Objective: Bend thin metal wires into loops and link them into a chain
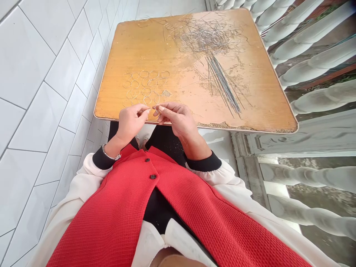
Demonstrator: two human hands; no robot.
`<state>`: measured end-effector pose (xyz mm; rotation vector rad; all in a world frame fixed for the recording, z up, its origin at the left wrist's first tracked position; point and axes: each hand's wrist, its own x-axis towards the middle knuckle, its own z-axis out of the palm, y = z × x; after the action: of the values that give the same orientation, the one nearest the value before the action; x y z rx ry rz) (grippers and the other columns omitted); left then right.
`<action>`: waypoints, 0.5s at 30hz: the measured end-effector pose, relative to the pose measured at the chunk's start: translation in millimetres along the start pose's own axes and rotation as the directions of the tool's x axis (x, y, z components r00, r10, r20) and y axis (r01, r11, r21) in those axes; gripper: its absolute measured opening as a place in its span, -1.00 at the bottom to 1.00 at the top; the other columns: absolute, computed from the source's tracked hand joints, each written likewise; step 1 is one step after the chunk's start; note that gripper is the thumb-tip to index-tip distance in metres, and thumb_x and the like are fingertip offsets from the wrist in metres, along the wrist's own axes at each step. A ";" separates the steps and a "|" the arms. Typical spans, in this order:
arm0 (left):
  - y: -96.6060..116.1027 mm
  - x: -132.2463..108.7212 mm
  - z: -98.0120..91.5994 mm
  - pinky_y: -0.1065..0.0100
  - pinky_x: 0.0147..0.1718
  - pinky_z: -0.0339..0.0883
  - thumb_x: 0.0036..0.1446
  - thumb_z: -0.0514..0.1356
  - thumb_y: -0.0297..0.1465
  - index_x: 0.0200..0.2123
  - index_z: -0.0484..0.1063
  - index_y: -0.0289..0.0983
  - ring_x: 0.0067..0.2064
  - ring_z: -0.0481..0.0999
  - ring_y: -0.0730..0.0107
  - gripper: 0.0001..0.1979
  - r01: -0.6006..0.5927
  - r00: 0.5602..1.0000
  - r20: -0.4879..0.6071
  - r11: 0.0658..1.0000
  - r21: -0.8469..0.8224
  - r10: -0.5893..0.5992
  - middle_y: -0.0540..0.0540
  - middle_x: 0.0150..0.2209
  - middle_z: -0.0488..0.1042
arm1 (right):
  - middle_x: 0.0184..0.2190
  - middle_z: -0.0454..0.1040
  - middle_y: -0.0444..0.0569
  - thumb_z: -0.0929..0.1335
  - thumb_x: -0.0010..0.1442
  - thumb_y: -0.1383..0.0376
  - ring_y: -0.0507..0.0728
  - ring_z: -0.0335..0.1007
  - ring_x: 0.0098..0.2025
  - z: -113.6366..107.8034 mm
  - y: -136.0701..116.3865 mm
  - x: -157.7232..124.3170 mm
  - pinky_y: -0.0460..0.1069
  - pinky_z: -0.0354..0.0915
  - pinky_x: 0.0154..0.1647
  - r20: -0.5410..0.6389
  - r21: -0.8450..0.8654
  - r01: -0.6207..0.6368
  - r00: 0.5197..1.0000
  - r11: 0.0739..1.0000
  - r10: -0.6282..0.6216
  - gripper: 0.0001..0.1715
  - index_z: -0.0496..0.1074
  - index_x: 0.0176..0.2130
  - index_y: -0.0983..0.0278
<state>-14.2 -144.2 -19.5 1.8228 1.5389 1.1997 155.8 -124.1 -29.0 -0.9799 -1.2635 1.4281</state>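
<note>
Near the table's front edge my two hands meet, fingertips almost touching. My left hand (133, 120) is closed in a pinch on a thin wire (151, 108). From the other side my right hand (179, 118) pinches the same wire between thumb and forefinger, and a curved part of it hangs below the fingertips. Just beyond the hands lie several thin wire rings (144, 81) in loose rows. A bundle of straight grey wires (222, 83) rests to the right, and behind it is a tangled heap of wire (208, 35).
The worn wooden table (144, 44) has a peeling surface and a chipped front edge. A white tiled wall (50, 92) runs along the left. White balusters (314, 63) stand close on the right.
</note>
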 end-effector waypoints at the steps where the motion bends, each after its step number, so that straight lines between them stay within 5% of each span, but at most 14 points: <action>1: 0.4 -0.4 0.0 0.44 -0.39 0.32 0.19 0.23 -0.50 -0.38 0.59 -0.25 -0.47 0.47 0.53 -0.86 -0.004 1.000 -0.006 1.000 0.023 0.004 0.05 -0.52 0.55 | -0.50 0.52 -0.11 0.59 -0.01 0.01 -0.05 0.32 -0.56 0.0 -0.5 -0.1 -0.12 0.32 -0.54 0.005 -0.017 0.005 1.000 1.000 -0.005 -0.59 0.60 -0.37 0.29; 4: 1.5 -0.9 -0.1 0.44 -0.37 0.35 0.19 0.26 -0.49 -0.39 0.58 -0.24 -0.43 0.50 0.51 -0.88 0.000 1.000 -0.001 0.999 0.041 0.000 0.03 -0.47 0.58 | -0.56 0.46 -0.13 0.60 -0.02 0.05 -0.06 0.29 -0.58 1.1 -0.7 0.8 -0.12 0.28 -0.54 0.014 -0.051 0.017 1.000 0.999 -0.016 -0.61 0.56 -0.43 0.29; 7: 1.7 0.3 -0.7 0.47 -0.38 0.37 0.20 0.29 -0.45 -0.31 0.58 -0.24 -0.41 0.52 0.52 -0.95 0.092 0.995 0.048 0.989 -0.120 -0.086 0.03 -0.47 0.58 | -0.59 0.43 -0.15 0.61 -0.03 0.07 -0.06 0.27 -0.59 2.3 1.7 3.2 -0.12 0.26 -0.55 -0.006 -0.040 0.025 1.000 0.999 -0.025 -0.62 0.53 -0.45 0.29; 11: 0.4 3.1 -2.3 0.52 -0.49 0.32 0.32 0.22 -0.37 -0.20 0.53 -0.27 -0.51 0.46 0.59 -0.89 0.346 0.937 0.202 0.842 -0.414 -0.285 0.03 -0.50 0.55 | -0.58 0.44 -0.16 0.61 -0.06 0.08 -0.06 0.27 -0.60 2.9 5.2 5.9 -0.11 0.27 -0.56 -0.029 0.021 -0.003 1.000 1.000 0.004 -0.63 0.54 -0.45 0.27; 15: -1.7 4.2 -3.5 0.52 -0.48 0.33 0.32 0.26 -0.34 -0.09 0.49 -0.25 -0.52 0.45 0.61 -0.85 0.399 0.917 0.249 0.765 -0.505 -0.313 0.06 -0.50 0.55 | -0.58 0.44 -0.16 0.63 -0.08 0.09 -0.05 0.29 -0.59 3.2 6.6 6.2 -0.11 0.29 -0.54 -0.027 0.048 -0.037 0.999 0.998 0.038 -0.63 0.55 -0.43 0.27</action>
<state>-18.1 -140.4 -17.7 1.1479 1.2135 1.1317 150.4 -118.8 -35.0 -0.9927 -1.1921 1.4618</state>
